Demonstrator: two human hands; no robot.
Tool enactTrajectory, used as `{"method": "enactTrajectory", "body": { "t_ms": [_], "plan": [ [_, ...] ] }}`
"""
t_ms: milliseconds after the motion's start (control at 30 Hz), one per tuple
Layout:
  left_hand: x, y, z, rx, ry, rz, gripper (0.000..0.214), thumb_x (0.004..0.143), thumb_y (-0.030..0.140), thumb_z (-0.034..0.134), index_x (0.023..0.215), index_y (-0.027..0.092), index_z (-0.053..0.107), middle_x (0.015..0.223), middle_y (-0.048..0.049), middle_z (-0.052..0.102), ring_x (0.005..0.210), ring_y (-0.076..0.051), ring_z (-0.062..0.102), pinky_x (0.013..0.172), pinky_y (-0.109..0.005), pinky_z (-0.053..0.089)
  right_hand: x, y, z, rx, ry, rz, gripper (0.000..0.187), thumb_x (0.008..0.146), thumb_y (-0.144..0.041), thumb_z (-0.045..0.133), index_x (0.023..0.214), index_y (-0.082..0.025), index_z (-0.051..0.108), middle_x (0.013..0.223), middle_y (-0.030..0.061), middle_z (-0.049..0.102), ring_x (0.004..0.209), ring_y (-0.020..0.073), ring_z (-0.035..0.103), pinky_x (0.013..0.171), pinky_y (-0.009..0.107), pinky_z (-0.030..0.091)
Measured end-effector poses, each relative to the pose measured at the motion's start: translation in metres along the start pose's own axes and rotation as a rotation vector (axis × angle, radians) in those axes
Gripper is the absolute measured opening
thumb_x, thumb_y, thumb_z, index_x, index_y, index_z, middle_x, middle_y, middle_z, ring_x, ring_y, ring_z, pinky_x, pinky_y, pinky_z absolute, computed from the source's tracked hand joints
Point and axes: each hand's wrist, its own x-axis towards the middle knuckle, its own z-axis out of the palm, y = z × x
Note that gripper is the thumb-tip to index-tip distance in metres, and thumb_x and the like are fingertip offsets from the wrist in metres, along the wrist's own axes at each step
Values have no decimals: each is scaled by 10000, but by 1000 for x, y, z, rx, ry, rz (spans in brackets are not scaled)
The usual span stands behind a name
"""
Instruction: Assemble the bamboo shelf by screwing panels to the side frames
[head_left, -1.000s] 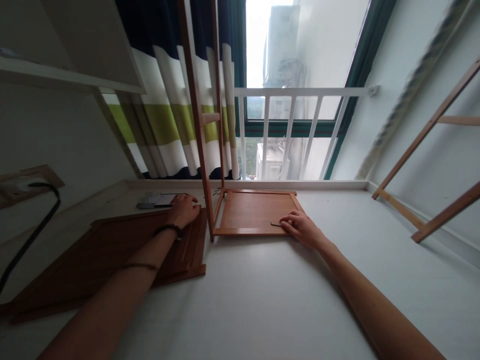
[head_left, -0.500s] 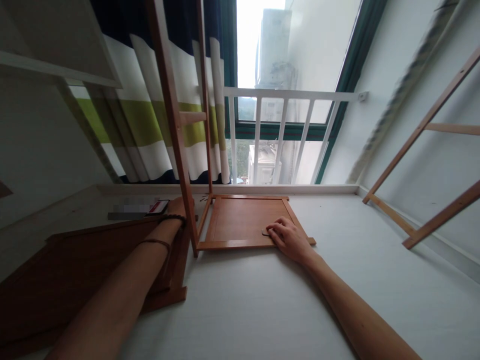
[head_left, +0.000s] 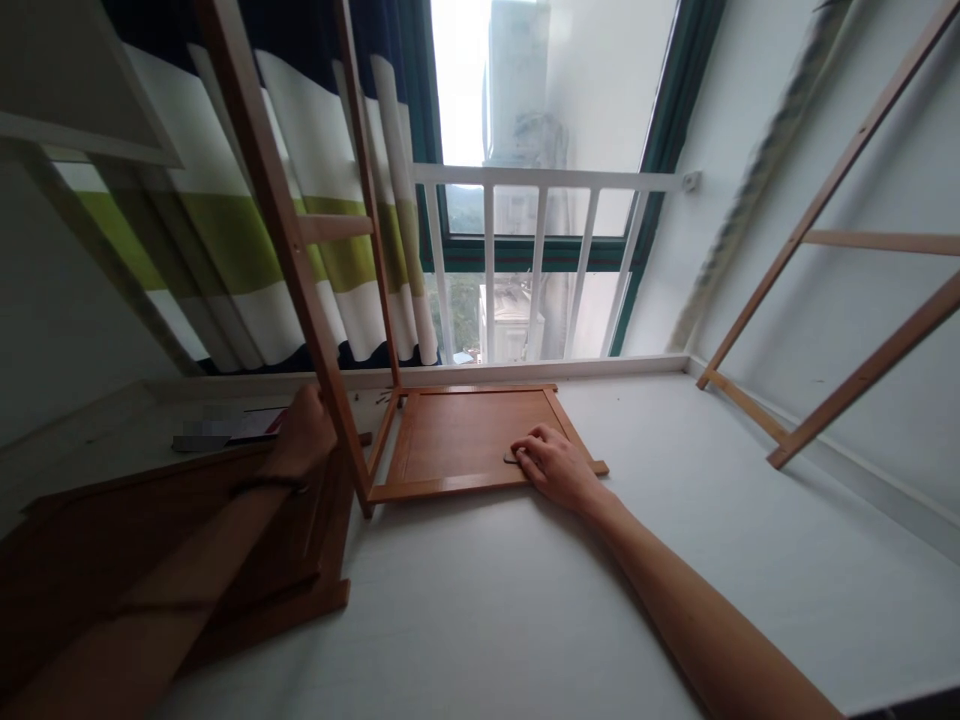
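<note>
My right hand (head_left: 555, 465) rests on the brown wooden panel (head_left: 457, 425), its fingers closed around a small grey metal piece (head_left: 511, 458) that pokes out to the left. The panel lies flat on the floor, joined at its left side to an upright wooden frame (head_left: 289, 240). Just left of the frame's near post is my left hand (head_left: 304, 435), closed, its fingertips hidden; what it holds cannot be made out. Beneath my left forearm lies another wooden panel (head_left: 180, 530).
Behind the left panel lies a flat packet (head_left: 255, 424). Small dark pieces (head_left: 385, 397) sit on the floor behind the frame. A second wooden frame (head_left: 795, 230) leans at the right wall. A white railing (head_left: 551, 180) and striped curtain (head_left: 225, 230) stand at the back.
My left hand has drawn back from behind the post to its left side. The view has shifted, so everything sits further left. My right hand stays on the panel with the metal piece.
</note>
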Motion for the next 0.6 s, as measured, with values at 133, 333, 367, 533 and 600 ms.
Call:
{"method": "enactTrajectory", "body": {
  "t_ms": [133, 333, 367, 533, 600],
  "plan": [
    [-65, 3, -27, -285, 264, 108, 126, 870, 339, 384, 912, 227, 422, 874, -1, 538, 870, -178, 553, 873, -395, 453, 0, 0, -2, -3, -8, -9, 264, 908, -262, 425, 1043, -199, 644, 977, 71, 562, 901, 158, 557, 830, 281, 432],
    [-148, 48, -35, -310, -36, 659, 148, 865, 190, 413, 968, 295, 430, 925, -30, 566, 858, -182, 574, 767, -354, 497, 0, -3, -5, 1, -20, -18, 258, 906, -246, 431, 1027, -193, 652, 969, 73, 567, 880, 156, 566, 827, 282, 430],
    [-152, 61, -30, -289, -135, 728, 166, 863, 162, 420, 978, 279, 441, 953, -43, 574, 898, -180, 573, 791, -339, 493, 0, -3, -6, 7, -26, -24, 257, 905, -245, 432, 1024, -193, 653, 969, 74, 569, 868, 154, 569, 819, 281, 431],
    [-129, 121, 22, -208, -174, 678, 139, 903, 209, 385, 876, 175, 518, 838, -70, 585, 777, -162, 560, 714, -301, 485, -3, 8, -13, 65, -24, -35, 226, 882, -266, 477, 979, -188, 664, 939, 66, 599, 834, 153, 579, 776, 277, 434],
    [-113, 136, 46, -155, -174, 679, 175, 904, 235, 402, 881, 169, 563, 849, -75, 617, 821, -178, 563, 736, -314, 481, -4, 16, -16, 103, 4, -18, 224, 876, -277, 487, 979, -184, 662, 902, 53, 615, 785, 140, 575, 754, 270, 436]
  ]
}}
